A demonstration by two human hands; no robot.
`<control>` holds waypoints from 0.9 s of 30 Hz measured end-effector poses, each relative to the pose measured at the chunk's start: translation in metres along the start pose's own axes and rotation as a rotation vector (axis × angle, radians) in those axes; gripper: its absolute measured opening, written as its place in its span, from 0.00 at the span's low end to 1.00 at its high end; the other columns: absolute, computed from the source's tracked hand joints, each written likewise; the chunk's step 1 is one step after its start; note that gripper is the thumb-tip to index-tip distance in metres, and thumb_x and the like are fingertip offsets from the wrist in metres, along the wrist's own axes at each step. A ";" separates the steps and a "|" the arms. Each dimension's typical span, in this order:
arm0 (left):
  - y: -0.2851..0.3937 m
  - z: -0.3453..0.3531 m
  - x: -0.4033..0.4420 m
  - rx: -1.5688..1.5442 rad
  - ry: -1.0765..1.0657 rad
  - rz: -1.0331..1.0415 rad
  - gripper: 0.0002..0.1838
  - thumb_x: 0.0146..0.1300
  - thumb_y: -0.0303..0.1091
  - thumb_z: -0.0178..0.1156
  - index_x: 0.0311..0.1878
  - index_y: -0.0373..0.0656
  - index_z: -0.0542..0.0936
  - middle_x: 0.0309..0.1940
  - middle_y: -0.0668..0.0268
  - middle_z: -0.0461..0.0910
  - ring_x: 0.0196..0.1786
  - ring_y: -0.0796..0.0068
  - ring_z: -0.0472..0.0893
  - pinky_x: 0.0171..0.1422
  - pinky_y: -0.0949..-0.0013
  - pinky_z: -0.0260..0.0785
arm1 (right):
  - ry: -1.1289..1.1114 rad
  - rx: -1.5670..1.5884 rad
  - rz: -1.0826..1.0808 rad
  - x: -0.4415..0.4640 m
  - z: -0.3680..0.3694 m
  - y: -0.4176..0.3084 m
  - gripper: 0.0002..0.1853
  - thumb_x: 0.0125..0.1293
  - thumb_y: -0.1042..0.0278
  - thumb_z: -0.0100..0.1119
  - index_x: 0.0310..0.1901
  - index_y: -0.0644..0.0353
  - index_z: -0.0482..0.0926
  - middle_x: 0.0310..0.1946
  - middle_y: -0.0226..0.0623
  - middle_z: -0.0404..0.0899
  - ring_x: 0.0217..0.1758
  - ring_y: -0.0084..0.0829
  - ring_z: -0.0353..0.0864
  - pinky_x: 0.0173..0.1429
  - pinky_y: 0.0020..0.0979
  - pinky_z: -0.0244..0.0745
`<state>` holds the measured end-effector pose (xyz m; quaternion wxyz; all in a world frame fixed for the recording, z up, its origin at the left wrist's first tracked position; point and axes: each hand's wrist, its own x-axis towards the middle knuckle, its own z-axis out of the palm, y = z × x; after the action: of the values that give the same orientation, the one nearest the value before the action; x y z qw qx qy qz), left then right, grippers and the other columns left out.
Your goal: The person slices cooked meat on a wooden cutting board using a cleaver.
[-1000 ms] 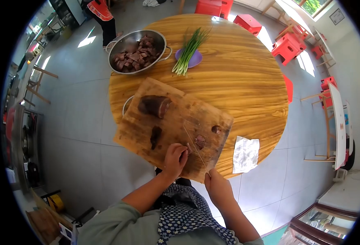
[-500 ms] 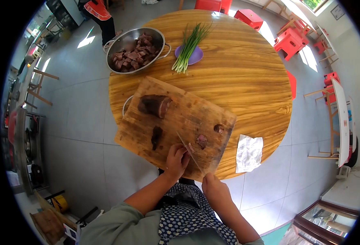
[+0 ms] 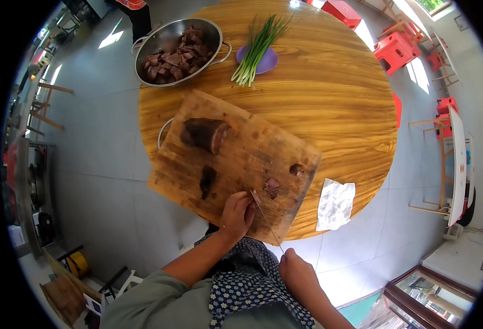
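Observation:
My right hand [image 3: 297,272] grips the handle of a knife [image 3: 267,222], its thin blade slanting up and left over the wooden cutting board [image 3: 241,145]. Beside the blade, my left hand [image 3: 237,215] presses down on the board with curled fingers; whatever is under them is mostly hidden. Right of the blade lie a reddish slice of meat [image 3: 271,188] and a small dark-edged piece [image 3: 296,170]. A dark strip [image 3: 207,181] rests above my left hand. Farther up is a large dark chunk of meat [image 3: 204,134] with a reddish cut face.
A steel two-handled pan [image 3: 218,41] holds many meat pieces. Green onions [image 3: 258,52] lie across a purple plate [image 3: 269,63]. A crumpled white cloth or paper [image 3: 335,205] is on the round wooden table [image 3: 340,109], right of the board. Red stools [image 3: 396,52] stand beyond.
My right hand has pulled the knife back toward my body and slightly right, so its tip is now near my left fingers. My left hand stays in place. The view has shifted a little.

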<state>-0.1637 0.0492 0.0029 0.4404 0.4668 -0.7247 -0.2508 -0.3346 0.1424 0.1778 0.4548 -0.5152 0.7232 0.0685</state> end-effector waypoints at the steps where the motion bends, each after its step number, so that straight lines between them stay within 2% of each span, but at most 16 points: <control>1: 0.002 -0.001 0.001 -0.002 -0.003 -0.010 0.17 0.61 0.16 0.66 0.53 0.36 0.80 0.48 0.56 0.79 0.48 0.53 0.79 0.54 0.60 0.75 | -0.004 -0.011 0.007 0.003 -0.002 -0.003 0.11 0.78 0.64 0.50 0.44 0.64 0.69 0.35 0.62 0.83 0.40 0.66 0.82 0.47 0.60 0.76; 3: 0.006 -0.005 0.003 0.038 -0.006 -0.029 0.18 0.63 0.16 0.66 0.56 0.39 0.80 0.50 0.58 0.82 0.52 0.56 0.81 0.57 0.62 0.75 | -0.021 -0.025 0.006 0.006 -0.010 -0.009 0.11 0.78 0.64 0.50 0.44 0.64 0.69 0.35 0.62 0.83 0.40 0.66 0.82 0.46 0.60 0.76; 9: -0.008 -0.001 -0.007 0.055 -0.063 -0.047 0.18 0.65 0.23 0.65 0.58 0.38 0.79 0.52 0.54 0.80 0.50 0.50 0.80 0.55 0.54 0.73 | -0.037 -0.141 -0.021 0.020 -0.015 -0.015 0.10 0.78 0.64 0.49 0.44 0.64 0.68 0.35 0.60 0.84 0.39 0.63 0.84 0.44 0.59 0.78; 17: -0.007 -0.003 -0.005 0.026 -0.039 -0.054 0.19 0.64 0.23 0.65 0.59 0.39 0.77 0.51 0.53 0.80 0.51 0.48 0.80 0.55 0.53 0.72 | -0.033 -0.151 -0.058 0.055 -0.009 -0.030 0.10 0.78 0.63 0.48 0.46 0.63 0.68 0.39 0.60 0.84 0.39 0.63 0.84 0.43 0.59 0.78; 20: -0.005 -0.005 -0.007 0.054 -0.064 -0.095 0.20 0.63 0.22 0.65 0.59 0.39 0.77 0.51 0.54 0.81 0.51 0.47 0.80 0.55 0.52 0.72 | 0.037 -0.134 -0.138 0.074 -0.005 -0.038 0.11 0.78 0.63 0.47 0.48 0.63 0.68 0.39 0.61 0.84 0.39 0.64 0.84 0.44 0.60 0.77; 22: -0.002 -0.007 -0.005 0.072 -0.093 -0.116 0.20 0.62 0.22 0.66 0.59 0.39 0.77 0.50 0.54 0.81 0.51 0.47 0.80 0.55 0.52 0.72 | -0.028 -0.173 -0.130 0.083 -0.007 -0.048 0.12 0.77 0.62 0.48 0.49 0.63 0.69 0.39 0.61 0.84 0.39 0.65 0.84 0.43 0.61 0.77; 23: -0.001 -0.006 -0.001 0.030 -0.070 -0.120 0.20 0.62 0.21 0.66 0.58 0.40 0.78 0.49 0.54 0.81 0.50 0.47 0.80 0.55 0.52 0.72 | -0.016 -0.164 -0.131 0.083 -0.001 -0.046 0.12 0.77 0.62 0.48 0.49 0.63 0.69 0.39 0.61 0.84 0.39 0.65 0.84 0.43 0.61 0.77; 25: -0.002 -0.003 0.002 -0.015 -0.044 -0.109 0.20 0.61 0.20 0.66 0.57 0.40 0.78 0.49 0.54 0.81 0.50 0.47 0.80 0.54 0.52 0.72 | 0.155 -0.128 -0.242 0.082 0.013 -0.035 0.11 0.77 0.62 0.49 0.47 0.62 0.69 0.38 0.60 0.84 0.38 0.65 0.84 0.42 0.62 0.77; 27: -0.011 0.003 -0.005 -0.016 -0.051 -0.091 0.19 0.61 0.19 0.65 0.56 0.40 0.79 0.49 0.54 0.82 0.50 0.47 0.80 0.54 0.53 0.72 | 0.171 -0.117 -0.203 0.070 0.017 -0.023 0.11 0.77 0.62 0.49 0.46 0.62 0.69 0.37 0.60 0.84 0.38 0.65 0.84 0.42 0.62 0.77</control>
<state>-0.1604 0.0485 -0.0096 0.4138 0.4891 -0.7116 -0.2883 -0.3100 0.0936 0.1261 0.3653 -0.6153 0.6983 0.0202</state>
